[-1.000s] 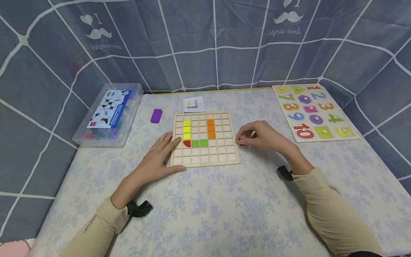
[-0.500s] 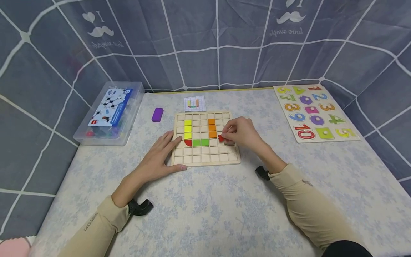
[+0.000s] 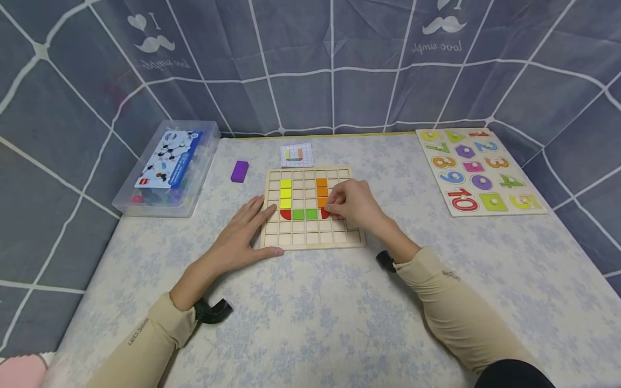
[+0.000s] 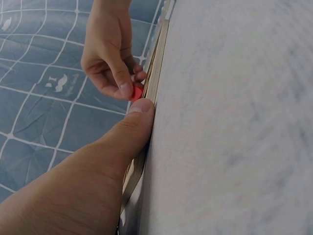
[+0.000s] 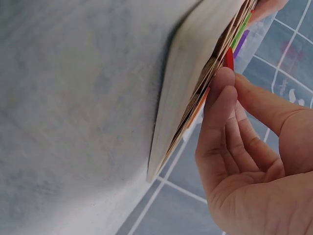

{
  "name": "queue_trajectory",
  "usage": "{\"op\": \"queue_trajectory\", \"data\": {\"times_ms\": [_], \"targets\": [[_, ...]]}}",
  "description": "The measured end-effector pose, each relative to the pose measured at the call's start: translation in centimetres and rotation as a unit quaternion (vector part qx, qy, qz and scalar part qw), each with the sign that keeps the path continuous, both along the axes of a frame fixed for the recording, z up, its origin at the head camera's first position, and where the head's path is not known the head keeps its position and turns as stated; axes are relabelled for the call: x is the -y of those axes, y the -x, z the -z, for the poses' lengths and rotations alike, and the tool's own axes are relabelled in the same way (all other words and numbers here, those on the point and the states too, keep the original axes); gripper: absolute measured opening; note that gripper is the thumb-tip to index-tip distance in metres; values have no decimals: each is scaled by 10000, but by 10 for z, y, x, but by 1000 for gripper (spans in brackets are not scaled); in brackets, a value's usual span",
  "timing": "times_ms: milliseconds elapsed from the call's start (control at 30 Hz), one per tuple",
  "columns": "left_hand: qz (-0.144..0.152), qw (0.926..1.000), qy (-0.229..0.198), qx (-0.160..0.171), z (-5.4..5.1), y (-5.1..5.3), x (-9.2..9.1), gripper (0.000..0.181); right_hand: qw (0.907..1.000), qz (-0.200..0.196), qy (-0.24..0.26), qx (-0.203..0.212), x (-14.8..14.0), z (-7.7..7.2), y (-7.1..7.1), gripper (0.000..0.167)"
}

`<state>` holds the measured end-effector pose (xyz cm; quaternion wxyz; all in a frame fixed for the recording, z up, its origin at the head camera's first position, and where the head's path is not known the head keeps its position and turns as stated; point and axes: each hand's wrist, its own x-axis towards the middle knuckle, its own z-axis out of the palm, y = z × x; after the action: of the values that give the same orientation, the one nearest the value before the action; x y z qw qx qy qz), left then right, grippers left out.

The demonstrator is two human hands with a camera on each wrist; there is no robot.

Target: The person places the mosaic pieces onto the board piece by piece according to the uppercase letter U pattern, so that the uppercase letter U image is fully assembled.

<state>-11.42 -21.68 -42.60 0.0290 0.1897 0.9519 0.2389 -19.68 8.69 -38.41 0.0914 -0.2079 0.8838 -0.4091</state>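
My right hand pinches a red rounded tile between thumb and fingertips, at the grid square right of the green tiles and below the orange tiles. In the right wrist view the red tile stands tilted at the board's surface. My left hand rests along the left edge of the wooden grid board, fingers spread, thumb at the front edge. On the board, yellow tiles form a column above another red rounded tile.
A pattern card with a coloured U shape lies behind the board. Left of it are a purple block and a clear plastic box. At the right lies a number puzzle board. A tile-patterned curtain surrounds the table.
My right hand has moved left from beside the board's right edge, carrying the red tile over the board to the square under the orange column. My left hand has stayed on the board.
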Motion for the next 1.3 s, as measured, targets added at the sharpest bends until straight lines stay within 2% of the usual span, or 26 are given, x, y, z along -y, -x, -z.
{"op": "queue_trajectory", "data": {"times_ms": [200,567,767,867,1067,1300], "targets": [[-20,10000,-13,30,0,-1,1,104,9994,-7,-288,-203,6,-1,-1,10],[-55,10000,-24,39,2,-1,0,104,9996,-152,-109,-194,6,1,1,8],[-48,10000,-30,49,5,-2,0,104,9980,97,194,-596,-7,0,5,8],[-22,10000,-30,54,6,-2,1,104,9977,263,246,-582,-13,0,6,10],[16,10000,-35,59,4,-2,1,104,9963,407,194,-735,-20,3,7,11],[39,10000,-36,82,4,-3,3,104,9943,445,-56,-963,-29,-3,6,12]]}}
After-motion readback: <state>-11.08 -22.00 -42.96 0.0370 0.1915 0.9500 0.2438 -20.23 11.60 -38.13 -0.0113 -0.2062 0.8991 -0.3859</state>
